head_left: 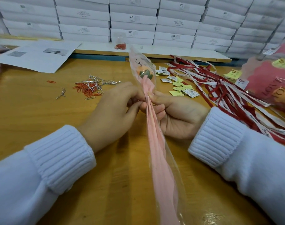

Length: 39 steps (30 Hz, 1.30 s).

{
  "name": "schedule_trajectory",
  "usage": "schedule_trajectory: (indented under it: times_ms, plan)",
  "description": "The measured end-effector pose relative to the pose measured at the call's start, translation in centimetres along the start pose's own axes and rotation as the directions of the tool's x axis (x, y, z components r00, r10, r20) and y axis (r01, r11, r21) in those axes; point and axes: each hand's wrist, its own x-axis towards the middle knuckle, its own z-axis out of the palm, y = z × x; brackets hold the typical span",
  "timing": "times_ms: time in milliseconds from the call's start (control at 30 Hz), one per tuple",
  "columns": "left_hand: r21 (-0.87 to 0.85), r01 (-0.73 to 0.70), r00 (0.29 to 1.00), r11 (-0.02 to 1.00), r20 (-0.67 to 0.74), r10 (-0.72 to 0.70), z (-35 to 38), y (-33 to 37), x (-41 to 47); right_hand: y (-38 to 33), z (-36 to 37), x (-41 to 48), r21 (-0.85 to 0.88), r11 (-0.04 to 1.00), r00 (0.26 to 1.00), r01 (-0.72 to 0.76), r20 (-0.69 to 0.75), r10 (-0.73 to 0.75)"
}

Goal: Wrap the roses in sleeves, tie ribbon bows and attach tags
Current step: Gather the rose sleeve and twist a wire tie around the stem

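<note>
Head view: left hand, right hand pinch sleeved rose; tie, perhaps wire, half-hidden.

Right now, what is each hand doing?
Left hand: pinches the sleeved rose at its gathered neck.
Right hand: grips the sleeved rose too.

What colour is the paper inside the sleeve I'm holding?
Pale pink paper inside the clear sleeve, head view.
</note>
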Motion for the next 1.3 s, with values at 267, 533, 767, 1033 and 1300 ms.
schedule_trajectory:
  times_ms: [267, 533, 767, 1033, 1300]
  plan:
    - [-0.285, 0.157, 0.981, 0.946, -0.063, -0.181, 0.6, 0.5, 0.0, -0.1, 0.4, -0.2, 0.033, 0.999, 0.997, 0.015, 0.074, -0.018]
    - [-0.349, 0.174, 0.956, 0.921, -0.164, -0.243, 0.5, 1.4, 0.0, 0.2, 0.9, -0.2, 0.056, 0.996, 0.995, 0.070, 0.069, -0.073]
    - [-0.329, 0.182, 0.954, 0.927, -0.168, -0.247, 1.0, 1.1, -0.1, 0.2, 1.3, -0.2, -0.031, 0.997, 0.994, 0.074, 0.077, -0.072]
    - [-0.517, 0.310, 0.921, 0.798, -0.045, -0.387, 1.1, 1.8, 0.1, 0.1, 0.9, -0.1, -0.066, 0.996, 0.999, 0.052, 0.015, -0.051]
    - [-0.799, 0.457, 0.825, 0.391, 0.217, -0.522, 0.3, 1.6, 0.1, -0.1, 0.8, -0.3, -0.021, 0.998, 0.997, 0.054, -0.050, -0.055]
